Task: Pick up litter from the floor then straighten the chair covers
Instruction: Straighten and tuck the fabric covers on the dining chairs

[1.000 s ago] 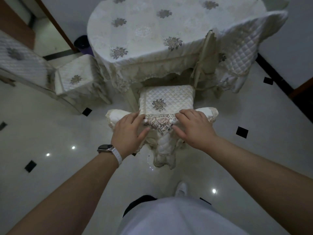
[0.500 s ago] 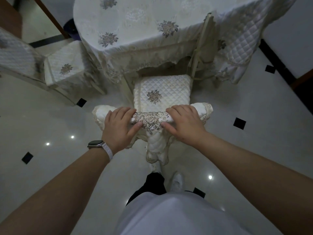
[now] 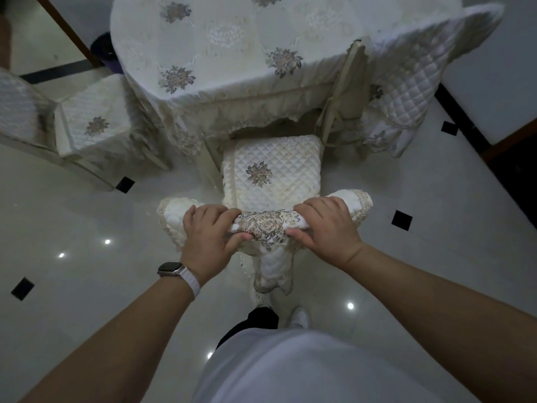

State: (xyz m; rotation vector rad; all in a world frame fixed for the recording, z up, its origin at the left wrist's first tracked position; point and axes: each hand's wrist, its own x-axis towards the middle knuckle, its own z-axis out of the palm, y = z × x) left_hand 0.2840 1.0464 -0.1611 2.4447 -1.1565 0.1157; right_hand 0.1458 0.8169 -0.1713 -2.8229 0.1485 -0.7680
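Note:
A chair with a cream quilted cover (image 3: 273,173) stands right in front of me, its seat tucked toward the table. The cover's embroidered top band (image 3: 267,228) runs along the top of the backrest. My left hand (image 3: 207,239) grips the backrest top on the left, fingers over the front and thumb behind. My right hand (image 3: 325,228) grips it on the right in the same way. A quilted flap (image 3: 273,271) hangs down the back toward my feet. I see no litter on the floor.
A round table with a floral cream cloth (image 3: 232,45) stands beyond the chair. A second covered chair (image 3: 93,126) is at the left, a third (image 3: 406,80) at the right, against the table. The glossy white floor (image 3: 87,222) has small black inlay tiles.
Both hands have slid apart along the backrest top and curled round it. The view has moved closer over the chair, and my feet have stepped in.

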